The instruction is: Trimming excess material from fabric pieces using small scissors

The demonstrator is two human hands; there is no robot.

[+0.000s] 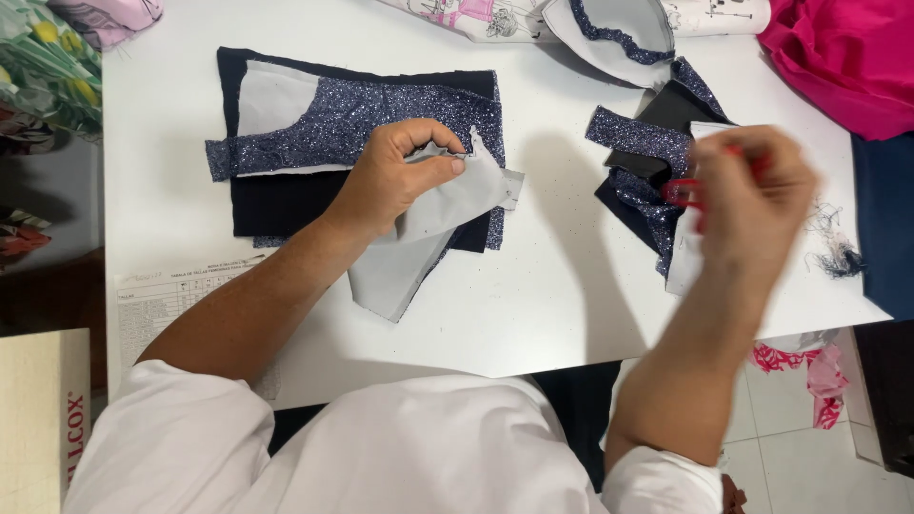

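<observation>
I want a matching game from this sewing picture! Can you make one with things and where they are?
Things:
1. grey fabric piece
2. red tool
3. pink cloth
4. printed paper sheet

Places:
A. table's top right corner
B. pinched in left hand
C. table's left edge
D. in right hand

Pairs: 1-B, 2-D, 3-A, 4-C

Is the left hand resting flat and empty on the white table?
No, the left hand is pinching a pale grey fabric piece between thumb and fingers, above the dark navy and glittery blue fabric stack.
</observation>
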